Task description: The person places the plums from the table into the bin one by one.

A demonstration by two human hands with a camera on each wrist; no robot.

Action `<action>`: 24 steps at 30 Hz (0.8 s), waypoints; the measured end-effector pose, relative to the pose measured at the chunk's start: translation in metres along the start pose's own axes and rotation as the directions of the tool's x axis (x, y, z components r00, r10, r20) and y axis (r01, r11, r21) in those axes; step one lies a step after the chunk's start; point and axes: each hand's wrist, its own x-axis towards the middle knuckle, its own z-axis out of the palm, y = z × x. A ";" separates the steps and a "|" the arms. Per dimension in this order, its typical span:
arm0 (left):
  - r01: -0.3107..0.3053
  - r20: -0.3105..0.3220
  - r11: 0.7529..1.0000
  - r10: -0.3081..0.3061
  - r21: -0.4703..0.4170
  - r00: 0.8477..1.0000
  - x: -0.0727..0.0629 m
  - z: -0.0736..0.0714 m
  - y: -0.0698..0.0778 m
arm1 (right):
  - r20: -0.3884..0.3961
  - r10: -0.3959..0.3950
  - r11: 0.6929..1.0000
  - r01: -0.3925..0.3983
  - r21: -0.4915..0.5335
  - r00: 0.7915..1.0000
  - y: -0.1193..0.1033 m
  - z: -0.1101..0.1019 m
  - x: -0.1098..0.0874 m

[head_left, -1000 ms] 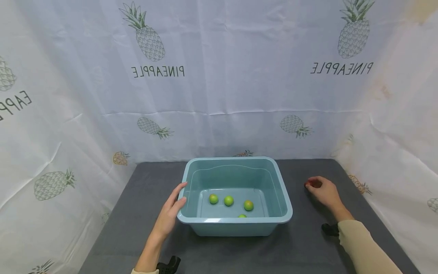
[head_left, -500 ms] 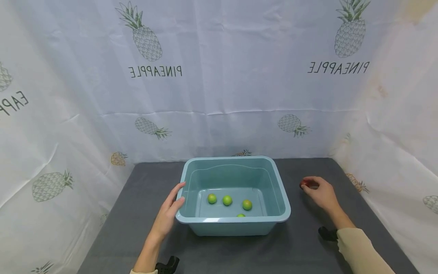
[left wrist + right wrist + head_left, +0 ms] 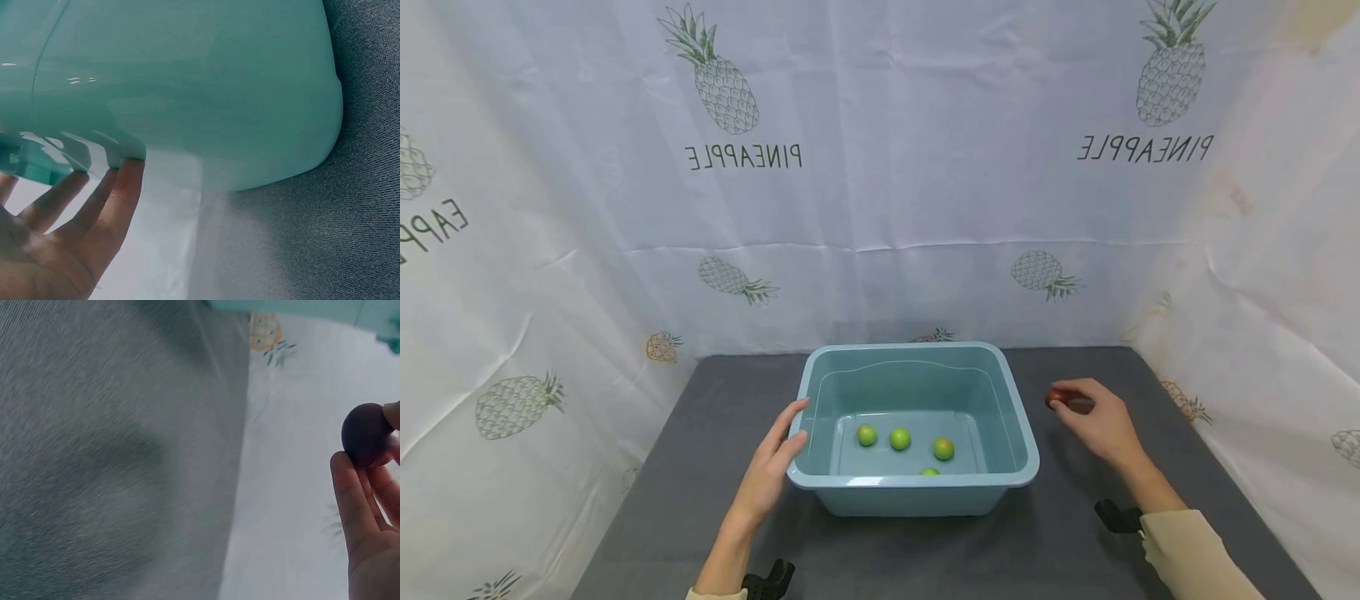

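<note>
Thumb and fingertips of my right hand [image 3: 1103, 422] pinch a plum [image 3: 1056, 397], dark red and round, in the air right of the basin. In the right wrist view the plum [image 3: 365, 435] looks nearly purple, held by the fingertips. My left hand [image 3: 763, 475] grips the left rim of a light blue-green plastic basin [image 3: 917, 482]. The left wrist view shows its fingers [image 3: 122, 194] against the outside of the basin [image 3: 237, 94], just under the rim. Inside lie several small green round fruits [image 3: 900, 439], one partly hidden behind the front rim.
The basin stands on a dark grey cloth-covered table [image 3: 700, 467]. A white curtain [image 3: 910, 167] printed with pineapples hangs behind and along both sides. A black strap mount [image 3: 1118, 517] sits at the right wrist, another [image 3: 769, 581] at the left.
My right hand has lifted the plum slightly and carried it left, closer to the basin. The left hand and the basin stay in place; the head view shifts a little.
</note>
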 end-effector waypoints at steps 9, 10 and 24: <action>0.000 0.007 1.000 0.000 -0.011 1.000 0.001 -0.001 -0.001 | -0.018 -0.098 0.993 0.099 0.067 0.995 -0.029 -0.006 0.003; 0.000 0.007 1.000 0.000 -0.013 1.000 0.001 -0.001 -0.001 | -0.018 -0.103 0.992 0.104 0.077 0.994 -0.033 -0.008 0.004; -0.005 0.009 1.000 0.005 -0.009 1.000 0.002 -0.002 -0.004 | 0.041 -0.106 0.981 0.098 0.166 0.993 -0.078 -0.025 0.015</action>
